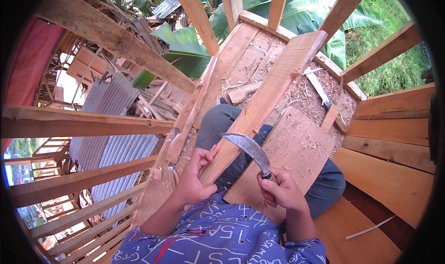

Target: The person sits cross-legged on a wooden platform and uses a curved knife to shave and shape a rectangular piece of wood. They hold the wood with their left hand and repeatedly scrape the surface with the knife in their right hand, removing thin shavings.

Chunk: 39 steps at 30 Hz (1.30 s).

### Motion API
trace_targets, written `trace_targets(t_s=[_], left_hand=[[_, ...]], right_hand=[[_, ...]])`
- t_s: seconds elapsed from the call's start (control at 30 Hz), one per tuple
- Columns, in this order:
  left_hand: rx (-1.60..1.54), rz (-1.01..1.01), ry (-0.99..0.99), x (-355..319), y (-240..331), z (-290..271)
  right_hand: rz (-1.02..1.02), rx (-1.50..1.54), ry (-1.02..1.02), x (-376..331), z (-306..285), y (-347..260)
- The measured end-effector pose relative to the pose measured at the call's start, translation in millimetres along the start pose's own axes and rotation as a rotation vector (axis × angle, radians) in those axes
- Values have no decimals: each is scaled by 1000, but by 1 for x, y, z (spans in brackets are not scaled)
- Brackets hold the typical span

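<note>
A long, thick wooden plank (266,99) slants from my lap up and away to the right. My left hand (193,173) grips the plank's near end, fingers along its left edge and thumb below. My right hand (282,189) is closed around the short dark handle of a sickle (252,152). The sickle's curved grey blade lies across the plank, just beyond my left fingers, its tip pointing left. Under the plank, a wide board (292,148) sprinkled with shavings rests over my bent leg.
A large knife with a pale blade (317,84) and wooden handle (330,118) lies at the right among wood shavings. A short wood block (244,91) sits beyond my knee. Wooden railing posts (97,121) surround the plank floor. Corrugated sheets (106,148) and banana leaves (183,51) show outside.
</note>
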<state>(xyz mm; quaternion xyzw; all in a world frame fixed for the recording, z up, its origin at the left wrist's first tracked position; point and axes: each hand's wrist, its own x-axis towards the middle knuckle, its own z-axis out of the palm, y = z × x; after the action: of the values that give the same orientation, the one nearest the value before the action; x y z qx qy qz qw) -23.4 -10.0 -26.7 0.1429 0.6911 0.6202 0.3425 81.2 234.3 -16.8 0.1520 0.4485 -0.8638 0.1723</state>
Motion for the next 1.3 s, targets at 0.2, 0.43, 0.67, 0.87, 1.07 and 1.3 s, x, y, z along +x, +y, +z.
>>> trace_targets(t_s=[0.2, 0.43, 0.67, 0.87, 1.07, 1.3], left_hand=[[27, 25, -9, 2, 3, 4], [20, 36, -33, 5, 3, 0], [10, 64, -41, 7, 1, -6], [-14, 46, -49, 7, 5, -7], [-47, 31, -34, 5, 6, -7], [-19, 12, -7, 3, 1, -2]], right_hand=[[-151, -65, 259, 0, 8, 14], [-377, -452, 459, 12, 13, 36], [-394, -561, 512, 14, 14, 40], [-486, -657, 581, 20, 19, 43], [-785, -128, 991, 10, -31, -18], [-105, -253, 202, -2, 8, -9]])
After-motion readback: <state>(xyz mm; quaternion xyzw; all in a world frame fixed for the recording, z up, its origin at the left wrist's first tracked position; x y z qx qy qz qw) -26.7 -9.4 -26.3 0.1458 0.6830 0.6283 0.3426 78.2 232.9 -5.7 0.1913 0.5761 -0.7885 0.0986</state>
